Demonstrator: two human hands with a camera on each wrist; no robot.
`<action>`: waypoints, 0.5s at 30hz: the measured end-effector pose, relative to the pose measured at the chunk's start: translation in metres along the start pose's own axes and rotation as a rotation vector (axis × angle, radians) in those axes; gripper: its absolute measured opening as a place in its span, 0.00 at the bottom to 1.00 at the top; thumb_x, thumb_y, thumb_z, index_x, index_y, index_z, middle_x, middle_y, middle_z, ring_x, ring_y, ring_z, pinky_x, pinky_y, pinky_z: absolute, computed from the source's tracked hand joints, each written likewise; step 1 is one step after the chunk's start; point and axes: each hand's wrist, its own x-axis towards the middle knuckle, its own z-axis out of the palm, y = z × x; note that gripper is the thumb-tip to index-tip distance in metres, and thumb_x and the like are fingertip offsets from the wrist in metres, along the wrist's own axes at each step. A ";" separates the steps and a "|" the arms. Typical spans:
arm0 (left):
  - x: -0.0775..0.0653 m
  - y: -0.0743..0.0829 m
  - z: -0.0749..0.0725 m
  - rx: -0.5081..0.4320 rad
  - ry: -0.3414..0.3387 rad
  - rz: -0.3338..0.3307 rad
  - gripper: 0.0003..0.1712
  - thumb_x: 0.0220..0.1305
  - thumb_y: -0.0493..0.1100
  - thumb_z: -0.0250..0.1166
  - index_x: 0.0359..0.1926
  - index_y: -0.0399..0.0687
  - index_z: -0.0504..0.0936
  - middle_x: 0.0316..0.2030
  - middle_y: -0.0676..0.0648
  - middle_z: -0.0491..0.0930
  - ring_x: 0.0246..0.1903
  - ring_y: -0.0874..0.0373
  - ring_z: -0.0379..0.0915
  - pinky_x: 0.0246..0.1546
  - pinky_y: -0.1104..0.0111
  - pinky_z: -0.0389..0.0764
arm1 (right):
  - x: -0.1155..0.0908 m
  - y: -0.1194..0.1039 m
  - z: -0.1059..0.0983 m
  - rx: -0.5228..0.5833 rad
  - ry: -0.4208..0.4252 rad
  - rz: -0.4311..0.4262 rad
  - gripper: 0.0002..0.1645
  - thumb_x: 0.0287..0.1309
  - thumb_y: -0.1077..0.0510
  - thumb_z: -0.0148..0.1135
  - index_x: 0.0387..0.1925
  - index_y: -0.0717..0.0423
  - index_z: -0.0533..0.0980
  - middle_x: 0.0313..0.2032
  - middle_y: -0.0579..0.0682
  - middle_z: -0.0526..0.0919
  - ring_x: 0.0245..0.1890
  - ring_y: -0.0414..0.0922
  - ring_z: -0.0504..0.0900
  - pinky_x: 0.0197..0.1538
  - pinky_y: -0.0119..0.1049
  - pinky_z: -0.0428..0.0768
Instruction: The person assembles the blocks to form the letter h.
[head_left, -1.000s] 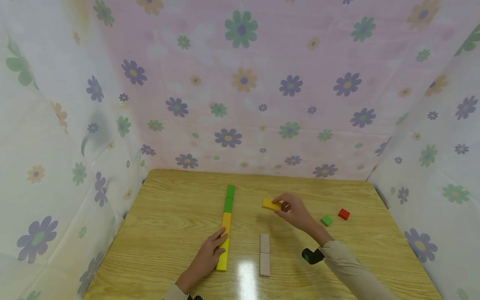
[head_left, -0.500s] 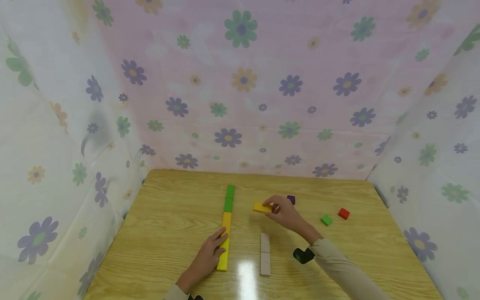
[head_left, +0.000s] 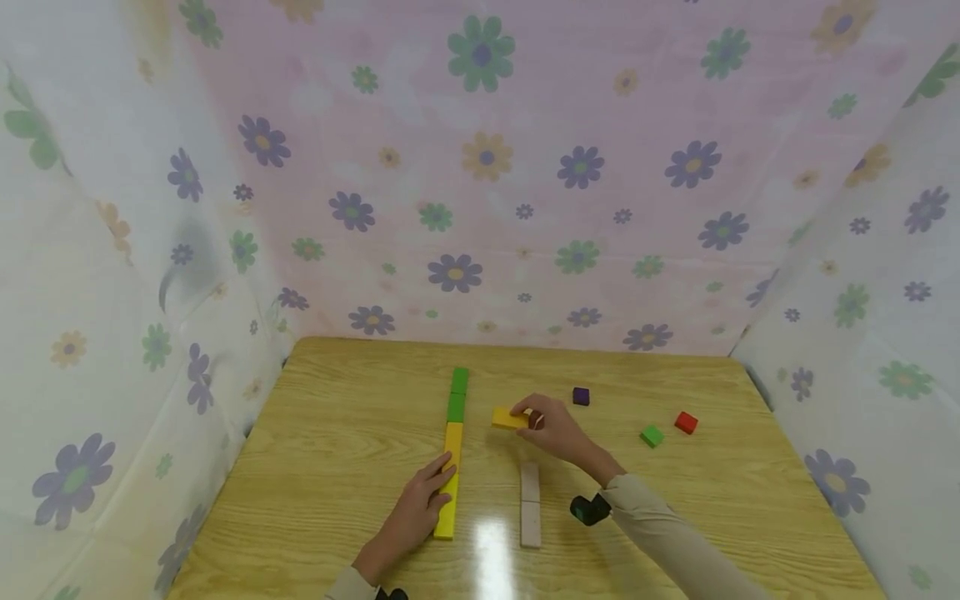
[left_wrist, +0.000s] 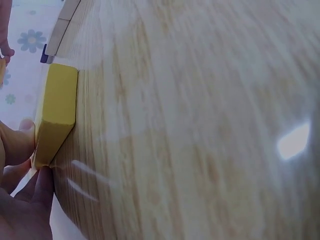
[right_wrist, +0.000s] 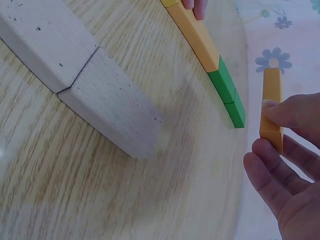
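Pinching an orange block (head_left: 507, 419) between thumb and fingertips, a person's right hand (head_left: 555, 427) holds it above a wood-grain table (head_left: 352, 417), to the right of a row of green, orange and yellow blocks (head_left: 453, 437). The left hand (head_left: 412, 510) rests on that row, fingers loosely extended. Two pale blocks (head_left: 530, 508) lie end to end nearer the person; a small purple block (head_left: 581, 397) sits beyond the right hand.

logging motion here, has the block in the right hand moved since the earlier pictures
Yes, leftward in the head view: the block is closer to the green pair, which stayed put.
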 end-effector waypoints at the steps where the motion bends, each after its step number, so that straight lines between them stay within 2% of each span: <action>1: 0.000 0.000 0.000 0.000 0.000 0.001 0.25 0.67 0.32 0.55 0.64 0.30 0.67 0.68 0.38 0.58 0.65 0.40 0.56 0.57 0.52 0.68 | 0.000 0.000 0.001 0.003 0.002 -0.009 0.15 0.51 0.69 0.68 0.42 0.57 0.79 0.40 0.51 0.80 0.29 0.41 0.77 0.31 0.34 0.80; 8: 0.000 0.001 0.000 0.000 0.006 -0.007 0.25 0.67 0.31 0.56 0.63 0.31 0.67 0.68 0.38 0.58 0.65 0.39 0.56 0.58 0.52 0.68 | 0.003 0.002 0.011 0.019 -0.018 0.004 0.14 0.51 0.68 0.68 0.42 0.57 0.80 0.40 0.50 0.80 0.28 0.41 0.77 0.31 0.31 0.80; 15: 0.000 0.001 0.001 -0.005 0.004 -0.015 0.24 0.67 0.31 0.56 0.63 0.31 0.68 0.68 0.38 0.58 0.65 0.40 0.56 0.57 0.52 0.68 | 0.004 0.004 0.018 0.052 -0.026 -0.015 0.14 0.51 0.70 0.67 0.42 0.60 0.79 0.41 0.54 0.80 0.29 0.42 0.77 0.31 0.32 0.80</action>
